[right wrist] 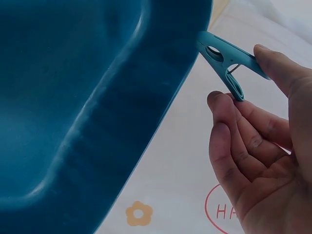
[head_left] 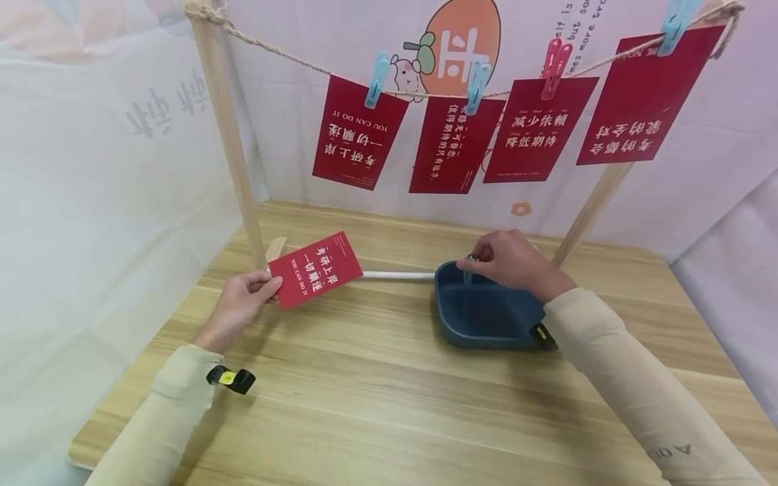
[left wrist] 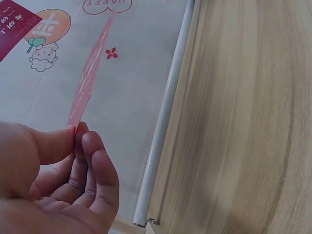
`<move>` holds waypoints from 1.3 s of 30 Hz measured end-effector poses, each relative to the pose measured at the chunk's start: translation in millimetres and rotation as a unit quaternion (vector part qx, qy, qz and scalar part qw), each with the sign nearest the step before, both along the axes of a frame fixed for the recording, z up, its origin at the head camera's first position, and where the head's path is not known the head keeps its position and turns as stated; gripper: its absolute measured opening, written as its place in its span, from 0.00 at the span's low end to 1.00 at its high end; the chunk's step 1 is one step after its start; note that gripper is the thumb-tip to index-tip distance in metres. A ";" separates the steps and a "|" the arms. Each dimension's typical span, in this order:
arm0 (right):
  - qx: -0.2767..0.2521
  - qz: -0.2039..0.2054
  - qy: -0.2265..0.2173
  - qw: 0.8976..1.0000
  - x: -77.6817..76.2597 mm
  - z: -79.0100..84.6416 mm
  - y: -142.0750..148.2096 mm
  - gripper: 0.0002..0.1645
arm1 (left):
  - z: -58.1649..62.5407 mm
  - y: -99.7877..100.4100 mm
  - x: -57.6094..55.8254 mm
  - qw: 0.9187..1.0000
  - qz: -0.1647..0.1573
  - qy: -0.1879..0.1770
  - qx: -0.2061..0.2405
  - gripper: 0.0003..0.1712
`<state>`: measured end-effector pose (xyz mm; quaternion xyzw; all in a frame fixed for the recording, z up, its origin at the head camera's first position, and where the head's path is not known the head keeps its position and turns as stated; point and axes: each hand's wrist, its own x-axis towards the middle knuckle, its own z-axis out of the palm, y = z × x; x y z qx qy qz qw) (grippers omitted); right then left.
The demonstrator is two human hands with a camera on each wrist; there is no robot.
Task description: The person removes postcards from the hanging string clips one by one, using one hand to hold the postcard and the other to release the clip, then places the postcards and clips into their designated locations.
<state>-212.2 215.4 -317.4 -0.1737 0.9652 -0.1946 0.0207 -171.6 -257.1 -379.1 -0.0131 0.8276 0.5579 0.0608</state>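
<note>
My left hand [head_left: 240,304] pinches a red card [head_left: 319,270] with white lettering by its near-left edge, between thumb and fingers. The left wrist view shows that card [left wrist: 90,73] nearly edge-on, rising from the fingertips. Over the far left corner of a dark blue basin [head_left: 452,331], my right hand [head_left: 507,260] holds a light blue clothespin [right wrist: 222,56]. Its handle ends sit between the thumb and fingers in the right wrist view, and its nose overlaps the basin's rim there. The basin's inside is partly covered by the right hand and forearm.
A twine line [head_left: 273,48] hangs between two wooden posts [head_left: 227,128]. Several red cards [head_left: 358,135] hang from it on blue clothespins [head_left: 378,79] and a pink clothespin [head_left: 554,71]. A white rod [head_left: 398,275] lies low between the posts, behind the basin. White printed cloth [head_left: 140,189] surrounds the wooden table [head_left: 365,405].
</note>
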 end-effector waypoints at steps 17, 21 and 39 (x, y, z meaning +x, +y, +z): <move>0.069 0.019 -0.031 0.997 -7.1 -4.5 -10.5 0.21 | -7.2 3.1 -2.6 0.997 -0.052 0.014 -0.046 0.18; 0.072 0.031 -0.036 0.996 -7.9 -7.0 -13.4 0.19 | -9.8 2.6 -3.5 0.995 -0.066 0.024 -0.069 0.16; 0.121 0.040 -0.086 0.988 -12.8 -11.3 -30.6 0.17 | -7.4 4.9 -5.6 0.980 -0.120 0.030 -0.155 0.13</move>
